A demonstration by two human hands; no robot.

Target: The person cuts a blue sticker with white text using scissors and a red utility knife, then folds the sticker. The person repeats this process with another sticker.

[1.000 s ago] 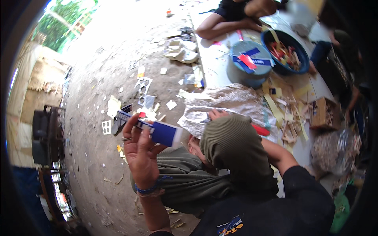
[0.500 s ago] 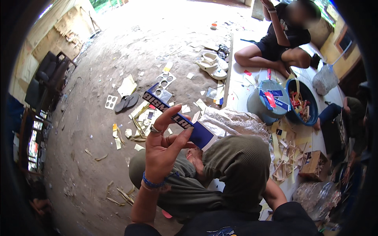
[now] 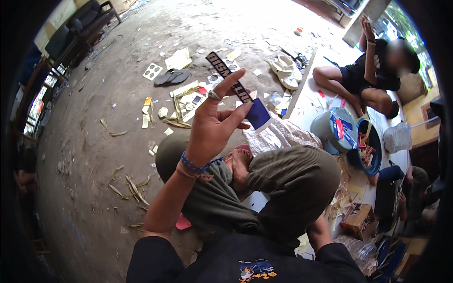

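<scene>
My left hand (image 3: 214, 115) is raised over my crossed legs, with thumb and fingers pinching a narrow dark strip with big white letters (image 3: 218, 65). The strip slants down to the right and ends in a plain blue, pale-edged piece (image 3: 257, 114) beside my thumb. Whether strip and blue piece are one cannot be told. My right forearm (image 3: 320, 232) goes down behind my right knee, which hides that hand. Below the strip, my bare foot (image 3: 239, 169) shows between my green trouser legs (image 3: 292, 177).
A whitish sack (image 3: 283, 137) lies beyond my knees. To the right are a lidded grey-blue bucket (image 3: 325, 128), a blue tub (image 3: 373, 158) of scraps and a cardboard box (image 3: 358, 220). Another person (image 3: 377, 70) sits at the far right. Sandals (image 3: 172, 77) and paper scraps litter the floor.
The view has turned, so the surroundings appear shifted. The lettered strip, still in my left hand, now slopes more steeply and shows its lettered face more fully.
</scene>
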